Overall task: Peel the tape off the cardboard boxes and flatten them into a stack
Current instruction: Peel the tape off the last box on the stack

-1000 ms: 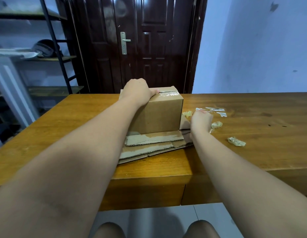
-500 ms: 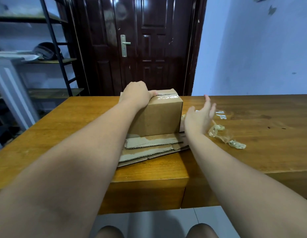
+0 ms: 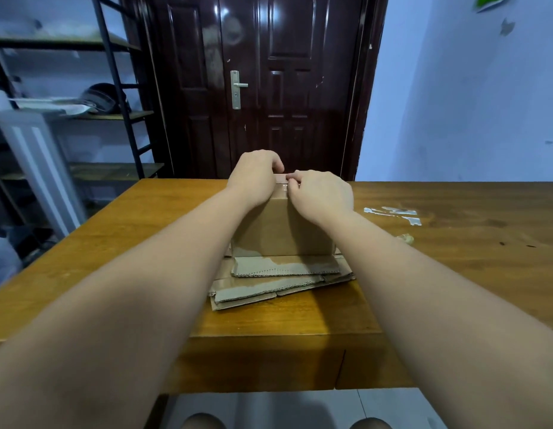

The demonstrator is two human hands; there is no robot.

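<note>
A closed brown cardboard box [image 3: 281,233] stands upright on a stack of flattened cardboard [image 3: 278,274] in the middle of the wooden table [image 3: 129,243]. My left hand [image 3: 253,176] lies over the box's top left, its fingers curled over the far edge. My right hand [image 3: 321,193] sits on the top right, fingertips curled and picking at the strip of clear tape [image 3: 280,178] that runs across the top between my hands. Most of the box's top is hidden under both hands.
Peeled tape strips [image 3: 393,212] and a crumpled tape scrap [image 3: 405,238] lie on the table to the right of the box. A dark door [image 3: 253,88] stands behind the table, and a metal shelf rack [image 3: 114,116] is at the back left.
My right hand let go of the tape scraps on the table at the right, then rose and came onto the box top beside my left hand, fingers curled at the tape.
</note>
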